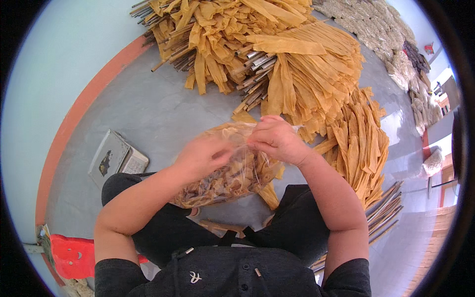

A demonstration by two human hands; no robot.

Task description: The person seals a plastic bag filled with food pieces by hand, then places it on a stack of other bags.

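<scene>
The right hand [276, 140] pinches the gathered upper edge of a clear plastic bag [217, 184] of brown pieces, while the left hand [208, 154], blurred, curls beside that edge, and whether it grips the plastic I cannot tell. The bag sits between the person's bent knees, with a scale [112, 155] on the grey floor [163, 106] to its left. Beyond it and to its right lie heaps of yellow-brown strips [316, 74] with metal rods [260, 62] poking out.
</scene>
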